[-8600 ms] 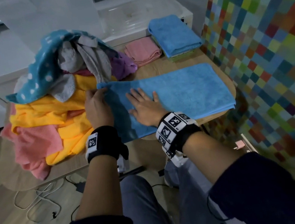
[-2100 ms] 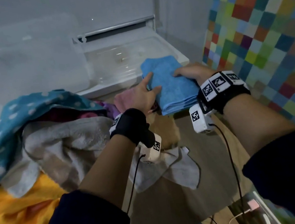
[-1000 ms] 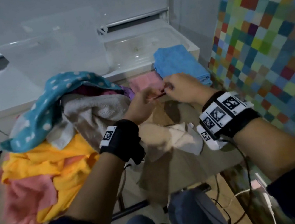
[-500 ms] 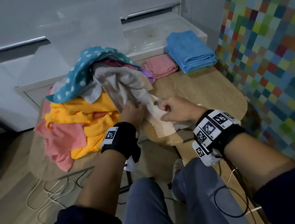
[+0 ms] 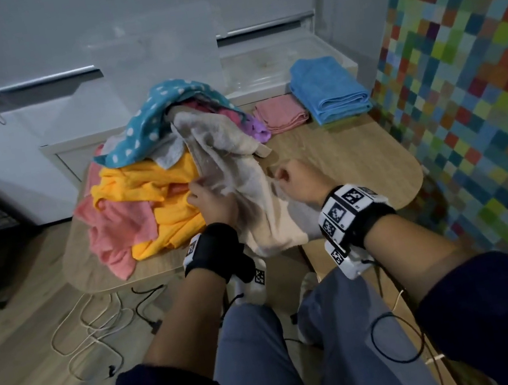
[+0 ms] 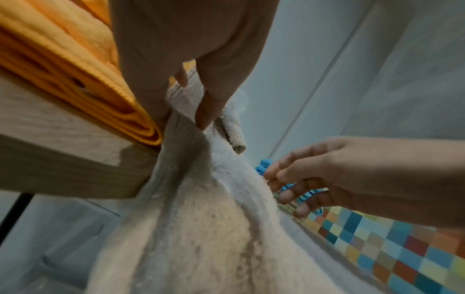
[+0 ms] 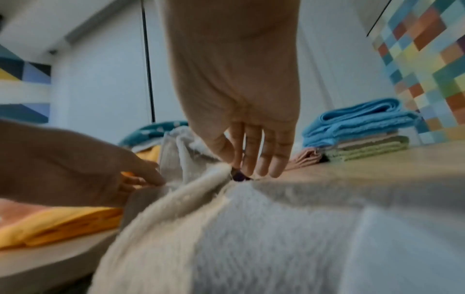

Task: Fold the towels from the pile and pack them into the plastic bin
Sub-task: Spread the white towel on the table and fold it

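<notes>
Both hands are on the beige towel point(image 5: 246, 193) right now. It trails out of the pile point(image 5: 154, 176) on the table point(image 5: 359, 160) and droops over the near edge toward the person's lap. The left hand point(image 5: 213, 199) pinches a fold of it between thumb and fingers, right beside the orange towel point(image 5: 149, 183); the left wrist view shows the cloth squeezed between the fingertips point(image 6: 208, 111). The right hand point(image 5: 294, 178) pinches the towel's other edge between thumb and forefinger, and the other fingers point(image 7: 274, 157) hang loose pointing down at the table.

The pile sits on the left half of the table: a teal dotted towel point(image 5: 157, 114) on top, the orange one under it, a pink towel point(image 5: 116, 226) spilling to the front left, and a bit of purple point(image 5: 258, 130) poking out on the right.

At the far right of the table there's a folded stack with a blue towel point(image 5: 326, 91) on top. From the right wrist cam you can see a green one point(image 7: 365, 151) at the bottom of it. A small folded pink cloth point(image 5: 279, 113) lies just beside the stack.

The clear bin point(image 5: 154, 57) stands on the white ledge behind the pile, and its lid point(image 5: 274, 63) lies flat next to it. Some cables point(image 5: 92, 322) lie on the floor under the table.
</notes>
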Demonstrator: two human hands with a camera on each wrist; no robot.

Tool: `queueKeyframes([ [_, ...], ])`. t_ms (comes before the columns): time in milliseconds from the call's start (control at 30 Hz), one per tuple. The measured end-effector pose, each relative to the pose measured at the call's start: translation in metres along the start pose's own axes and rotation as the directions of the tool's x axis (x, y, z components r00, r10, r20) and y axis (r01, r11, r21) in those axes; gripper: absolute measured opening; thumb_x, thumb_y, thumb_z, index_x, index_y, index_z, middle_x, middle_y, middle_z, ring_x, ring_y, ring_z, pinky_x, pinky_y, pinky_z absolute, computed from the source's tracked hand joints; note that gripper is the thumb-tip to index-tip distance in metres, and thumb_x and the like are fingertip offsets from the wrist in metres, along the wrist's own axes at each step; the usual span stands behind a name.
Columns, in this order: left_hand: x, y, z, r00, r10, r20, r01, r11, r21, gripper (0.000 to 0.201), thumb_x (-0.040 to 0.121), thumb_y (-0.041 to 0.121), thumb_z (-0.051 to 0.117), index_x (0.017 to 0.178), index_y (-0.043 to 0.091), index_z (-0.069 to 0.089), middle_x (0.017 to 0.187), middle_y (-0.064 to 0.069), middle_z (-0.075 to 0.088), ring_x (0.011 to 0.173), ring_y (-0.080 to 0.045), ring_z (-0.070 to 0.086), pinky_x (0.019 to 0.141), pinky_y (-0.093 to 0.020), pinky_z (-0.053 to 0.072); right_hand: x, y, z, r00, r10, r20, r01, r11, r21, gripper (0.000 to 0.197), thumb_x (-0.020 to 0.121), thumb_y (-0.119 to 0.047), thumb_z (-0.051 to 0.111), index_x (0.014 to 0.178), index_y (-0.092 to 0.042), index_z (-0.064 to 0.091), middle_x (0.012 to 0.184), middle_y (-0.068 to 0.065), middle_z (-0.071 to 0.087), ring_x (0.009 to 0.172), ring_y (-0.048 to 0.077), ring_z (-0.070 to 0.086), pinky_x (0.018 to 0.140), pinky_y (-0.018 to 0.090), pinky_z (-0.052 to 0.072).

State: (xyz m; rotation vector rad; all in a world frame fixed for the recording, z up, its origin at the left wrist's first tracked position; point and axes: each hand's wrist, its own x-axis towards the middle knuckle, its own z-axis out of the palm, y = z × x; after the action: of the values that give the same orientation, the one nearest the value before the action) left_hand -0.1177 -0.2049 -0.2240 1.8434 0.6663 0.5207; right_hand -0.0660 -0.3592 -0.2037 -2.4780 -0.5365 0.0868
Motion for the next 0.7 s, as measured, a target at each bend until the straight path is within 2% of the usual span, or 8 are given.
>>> queueKeyframes([
  [133, 0.003, -0.008, -0.011, 0.998, -0.031, 0.057, 0.029, 0.999, 0.041, 0.071, 0.07, -0.003, 0.067, 0.132, 0.002, 0.032, 0.13, -0.022, 0.042, 0.119, -0.034, 0.042, 0.096, -0.031, 0.037, 0.015, 0.001, 0.022, 0.997, 0.071, 0.001, -0.069, 0.982, -0.177, 0.015, 0.088, -0.018, 0.056, 0.097, -0.006, 0.058, 0.101, 0.017, 0.061, 0.095, 0.033, 0.059, 0.078, 0.037, 0.047],
  [200, 0.006, -0.01, -0.015, 0.996, -0.035, 0.077, 0.033, 0.999, 0.021, 0.07, 0.071, 0.003, 0.071, 0.13, 0.003, 0.033, 0.12, -0.012, 0.051, 0.109, -0.027, 0.051, 0.089, -0.034, 0.044, 0.02, -0.002, 0.026, 0.996, 0.094, 0.004, -0.093, 0.987, -0.133, 0.015, 0.087, -0.015, 0.056, 0.093, -0.003, 0.06, 0.098, 0.02, 0.063, 0.092, 0.034, 0.06, 0.071, 0.033, 0.043],
  [300, 0.013, -0.012, -0.017, 0.987, -0.103, 0.123, 0.099, 0.994, 0.036, 0.04, 0.077, 0.011, 0.072, 0.111, 0.002, 0.053, 0.097, -0.008, 0.056, 0.088, -0.019, 0.053, 0.07, -0.03, 0.042, 0.026, -0.004, 0.024, 0.986, 0.164, 0.041, -0.167, 0.983, 0.077, 0.021, 0.078, -0.011, 0.061, 0.061, -0.011, 0.049, 0.068, 0.008, 0.055, 0.066, 0.023, 0.056, 0.056, 0.024, 0.036],
  [367, 0.015, -0.011, -0.019, 0.97, -0.122, 0.208, 0.125, 0.992, -0.001, 0.016, 0.078, 0.013, 0.072, 0.09, 0.004, 0.064, 0.085, -0.011, 0.062, 0.079, -0.021, 0.057, 0.069, -0.035, 0.047, 0.025, -0.008, 0.013, 0.976, 0.215, 0.046, -0.219, 0.928, 0.302, 0.025, 0.079, -0.008, 0.061, 0.059, -0.016, 0.049, 0.059, -0.002, 0.047, 0.054, 0.009, 0.045, 0.045, 0.018, 0.035],
  [433, 0.016, -0.009, -0.021, 0.949, -0.126, 0.29, 0.138, 0.99, -0.021, 0.012, 0.082, 0.013, 0.068, 0.072, 0.007, 0.064, 0.077, -0.014, 0.061, 0.077, -0.024, 0.056, 0.071, -0.036, 0.047, 0.023, -0.01, 0.0, 0.954, 0.289, 0.079, -0.284, 0.789, 0.545, 0.014, 0.08, -0.001, 0.056, 0.071, -0.012, 0.057, 0.063, -0.001, 0.051, 0.055, 0.01, 0.048, 0.044, 0.015, 0.039],
  [533, 0.017, 0.004, -0.021, 0.928, -0.081, 0.364, 0.125, 0.987, -0.098, 0.016, 0.089, 0.014, 0.056, 0.075, 0.008, 0.06, 0.084, -0.017, 0.061, 0.086, -0.028, 0.058, 0.078, -0.038, 0.047, 0.021, -0.002, -0.025, 0.877, 0.455, 0.154, -0.402, 0.52, 0.754, 0.012, 0.075, -0.002, 0.052, 0.065, -0.009, 0.053, 0.06, 0.007, 0.049, 0.052, 0.022, 0.048, 0.051, 0.024, 0.041],
  [600, 0.021, 0.016, -0.02, 0.936, 0.032, 0.35, 0.012, 0.993, -0.121, 0.019, 0.087, 0.023, 0.051, 0.086, 0.005, 0.057, 0.095, -0.02, 0.06, 0.094, -0.029, 0.059, 0.085, -0.043, 0.048, 0.019, 0.003, -0.042, 0.856, 0.483, 0.182, -0.384, 0.359, 0.851, 0.009, 0.071, -0.011, 0.058, 0.063, -0.012, 0.055, 0.056, 0.007, 0.051, 0.053, 0.025, 0.049, 0.053, 0.026, 0.043],
  [700, 0.025, 0.04, -0.021, 0.927, 0.211, 0.31, -0.173, 0.974, -0.145, 0.013, 0.09, 0.021, 0.046, 0.079, 0.016, 0.043, 0.081, -0.011, 0.044, 0.08, -0.022, 0.045, 0.071, -0.04, 0.041, 0.013, 0.008, -0.07, 0.886, 0.426, 0.184, -0.266, 0.141, 0.954, 0.015, 0.083, -0.027, 0.061, 0.076, -0.014, 0.065, 0.065, 0.003, 0.068, 0.06, 0.018, 0.063, 0.057, 0.024, 0.052],
])
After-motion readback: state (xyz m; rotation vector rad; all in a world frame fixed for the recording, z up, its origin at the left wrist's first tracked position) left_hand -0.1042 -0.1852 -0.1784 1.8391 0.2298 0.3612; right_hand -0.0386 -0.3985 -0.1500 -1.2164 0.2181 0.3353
